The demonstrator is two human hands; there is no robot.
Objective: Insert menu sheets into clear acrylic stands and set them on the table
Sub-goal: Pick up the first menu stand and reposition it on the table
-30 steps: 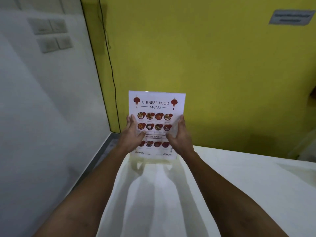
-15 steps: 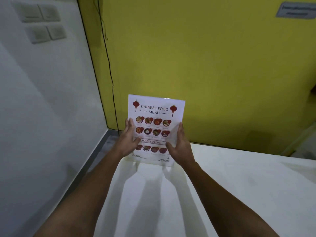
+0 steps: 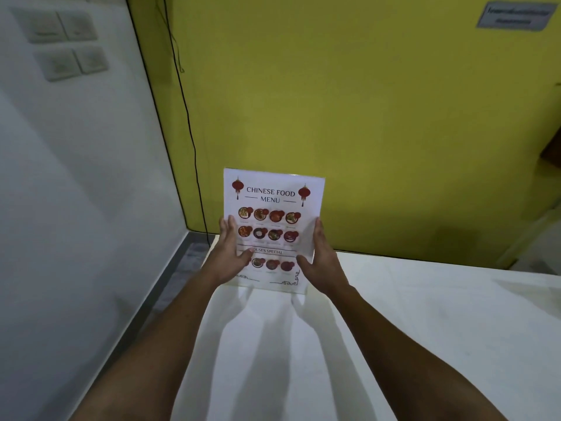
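Arms outstretched; left hand [image 3: 232, 259] and right hand [image 3: 323, 262] clasp upright menu stand [image 3: 273, 208], apparently touching table [image 3: 425, 314].

Menu sheet [image 3: 273, 208]: white paper, matt, colour print. It sits in a clear acrylic stand [image 3: 307, 256], glossy, faint sheen along its 3 o'clock edge. Counter [image 3: 425, 329]: white, smooth, slight satin sheen with soft shadows. Wall at 12 o'clock [image 3: 349, 101]: yellow paint, matt, faintly mottled. Wall at 9 o'clock [image 3: 76, 177]: white, smooth, matt. Switch plates [image 3: 60, 41] at 10 o'clock: plastic-looking, dull white.
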